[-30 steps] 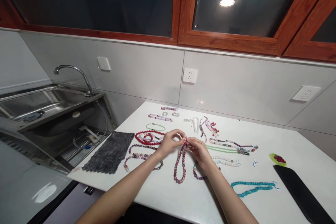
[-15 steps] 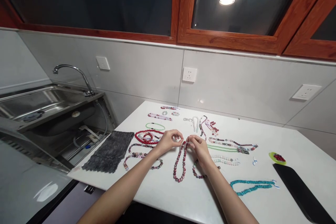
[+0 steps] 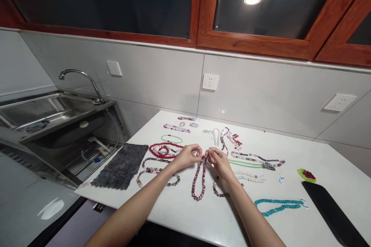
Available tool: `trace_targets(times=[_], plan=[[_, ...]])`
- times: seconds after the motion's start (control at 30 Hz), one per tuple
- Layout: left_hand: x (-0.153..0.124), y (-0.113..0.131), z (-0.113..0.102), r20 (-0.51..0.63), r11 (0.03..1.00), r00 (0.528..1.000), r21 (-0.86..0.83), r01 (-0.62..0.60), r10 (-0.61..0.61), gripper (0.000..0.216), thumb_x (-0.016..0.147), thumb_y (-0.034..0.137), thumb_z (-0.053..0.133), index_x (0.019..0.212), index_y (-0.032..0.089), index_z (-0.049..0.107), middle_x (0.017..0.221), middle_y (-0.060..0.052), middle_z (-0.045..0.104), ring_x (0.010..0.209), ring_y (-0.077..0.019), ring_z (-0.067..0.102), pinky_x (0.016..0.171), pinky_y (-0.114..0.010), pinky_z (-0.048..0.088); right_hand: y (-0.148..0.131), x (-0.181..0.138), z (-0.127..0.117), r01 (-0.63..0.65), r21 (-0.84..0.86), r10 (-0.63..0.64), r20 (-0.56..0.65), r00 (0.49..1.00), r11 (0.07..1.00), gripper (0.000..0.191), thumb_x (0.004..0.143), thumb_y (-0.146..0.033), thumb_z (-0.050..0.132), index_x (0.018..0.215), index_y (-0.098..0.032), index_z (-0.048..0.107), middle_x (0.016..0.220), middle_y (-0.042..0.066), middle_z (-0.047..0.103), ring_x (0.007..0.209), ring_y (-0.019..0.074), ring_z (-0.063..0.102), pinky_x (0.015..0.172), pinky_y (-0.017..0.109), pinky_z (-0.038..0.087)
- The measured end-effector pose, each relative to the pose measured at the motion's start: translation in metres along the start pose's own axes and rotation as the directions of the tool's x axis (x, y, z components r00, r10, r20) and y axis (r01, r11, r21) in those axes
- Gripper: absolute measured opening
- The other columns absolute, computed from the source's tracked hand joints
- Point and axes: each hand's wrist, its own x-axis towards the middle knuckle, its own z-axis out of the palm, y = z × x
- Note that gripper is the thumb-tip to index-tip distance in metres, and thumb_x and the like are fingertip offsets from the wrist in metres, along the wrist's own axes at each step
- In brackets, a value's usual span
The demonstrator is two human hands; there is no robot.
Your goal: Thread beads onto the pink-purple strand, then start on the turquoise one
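Note:
My left hand [image 3: 188,156] and my right hand [image 3: 220,163] meet over the middle of the white table [image 3: 203,216], each pinched on the top ends of a red and pink bead strand [image 3: 198,179] that trails toward me on the tabletop. A dark red bead necklace [image 3: 162,149] lies just left of my left hand. A short multicoloured bead strand [image 3: 218,191] lies under my right wrist. A turquoise bead strand [image 3: 277,206] lies nearer the right front.
Several more bead strings are spread across the table's far half. A grey cloth [image 3: 121,166] lies at the left edge, beside a steel sink [image 3: 37,114] with a tap. A black flat object [image 3: 333,212] and a small green dish [image 3: 306,175] sit at right.
Both hands stay pinched on the strand's top ends and shift slightly; the strand's loop barely moves on the table.

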Motion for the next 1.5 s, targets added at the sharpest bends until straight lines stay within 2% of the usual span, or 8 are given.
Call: trace_targets(times=[0.23, 0.47, 0.6, 0.77, 0.9, 1.13, 1.37, 1.5], plan=[[0.000, -0.007, -0.007, 0.163, 0.965, 0.983, -0.230, 0.124, -0.088, 0.010, 0.070, 0.022, 0.058, 0.075, 0.013, 0.059, 0.065, 0.002, 0.046, 0.056, -0.0073, 0.035, 0.055, -0.022, 0.027, -0.014, -0.003, 0.002, 0.124, -0.228, -0.103, 0.103, 0.989, 0.966, 0.029, 0.083, -0.049, 0.058, 0.081, -0.021, 0.057, 0.074, 0.000, 0.052, 0.065, 0.0139, 0.043, 0.059, 0.026, 0.033], [0.001, -0.013, -0.006, 0.339, 0.856, 0.920, -0.398, 0.329, -0.196, 0.036, 0.068, 0.046, 0.069, 0.073, 0.013, 0.057, 0.057, 0.006, 0.035, 0.049, -0.0056, 0.026, 0.047, -0.022, 0.018, -0.018, -0.008, 0.000, 0.272, -0.444, -0.223, 0.160, 0.962, 0.854, 0.025, 0.090, -0.045, 0.049, 0.083, -0.022, 0.057, 0.075, 0.000, 0.053, 0.068, 0.0155, 0.045, 0.065, 0.027, 0.036], [0.000, -0.013, -0.006, 0.415, 0.805, 0.893, -0.462, 0.371, -0.174, 0.041, 0.066, 0.050, 0.073, 0.072, 0.014, 0.054, 0.056, 0.006, 0.031, 0.048, -0.0054, 0.024, 0.047, -0.023, 0.016, -0.015, -0.008, -0.001, 0.335, -0.535, -0.286, 0.175, 0.942, 0.775, 0.023, 0.092, -0.040, 0.046, 0.083, -0.022, 0.057, 0.076, 0.001, 0.056, 0.070, 0.0167, 0.046, 0.067, 0.028, 0.035], [-0.002, -0.010, -0.009, 0.441, 0.785, 0.884, -0.487, 0.383, -0.157, 0.043, 0.066, 0.052, 0.073, 0.069, 0.015, 0.051, 0.056, 0.006, 0.030, 0.048, -0.0056, 0.023, 0.047, -0.024, 0.015, -0.015, -0.008, -0.003, 0.341, -0.559, -0.306, 0.160, 0.939, 0.756, 0.022, 0.091, -0.039, 0.047, 0.080, -0.023, 0.056, 0.075, 0.001, 0.056, 0.068, 0.0171, 0.046, 0.067, 0.029, 0.035], [-0.001, -0.009, -0.007, 0.394, 0.829, 0.899, -0.427, 0.361, -0.188, 0.041, 0.067, 0.051, 0.072, 0.073, 0.013, 0.056, 0.058, 0.005, 0.035, 0.048, -0.0055, 0.025, 0.047, -0.023, 0.017, -0.015, -0.008, -0.002, 0.344, -0.555, -0.302, 0.169, 0.938, 0.757, 0.021, 0.090, -0.040, 0.049, 0.083, -0.023, 0.059, 0.076, 0.002, 0.059, 0.068, 0.0174, 0.048, 0.067, 0.030, 0.037], [-0.001, -0.005, -0.001, 0.086, 0.918, 0.985, -0.357, 0.174, -0.153, 0.028, 0.077, 0.041, 0.064, 0.087, 0.015, 0.062, 0.077, -0.001, 0.056, 0.065, -0.0100, 0.046, 0.060, -0.021, 0.035, 0.000, -0.004, 0.007, 0.279, -0.402, -0.282, 0.054, 0.958, 0.872, 0.022, 0.088, -0.042, 0.054, 0.086, -0.021, 0.062, 0.079, 0.004, 0.063, 0.072, 0.0188, 0.057, 0.070, 0.032, 0.043], [0.003, -0.007, 0.007, -0.001, 0.902, 0.988, -0.409, 0.140, -0.154, 0.028, 0.079, 0.042, 0.064, 0.089, 0.015, 0.061, 0.085, -0.004, 0.063, 0.075, -0.0133, 0.057, 0.069, -0.024, 0.042, 0.012, 0.001, 0.009, 0.115, -0.091, -0.124, -0.106, 0.987, 0.989, 0.026, 0.075, -0.039, 0.072, 0.090, -0.019, 0.066, 0.089, 0.010, 0.070, 0.078, 0.0237, 0.066, 0.076, 0.039, 0.051], [0.003, -0.005, 0.010, -0.029, 0.931, 0.994, -0.354, 0.089, -0.106, 0.027, 0.077, 0.040, 0.067, 0.087, 0.015, 0.064, 0.088, -0.005, 0.066, 0.081, -0.0141, 0.060, 0.074, -0.025, 0.044, 0.015, 0.001, 0.006, 0.184, -0.114, -0.205, -0.210, 0.956, 0.976, 0.024, 0.071, -0.036, 0.075, 0.084, -0.019, 0.064, 0.084, 0.008, 0.068, 0.078, 0.0219, 0.064, 0.074, 0.035, 0.051]])
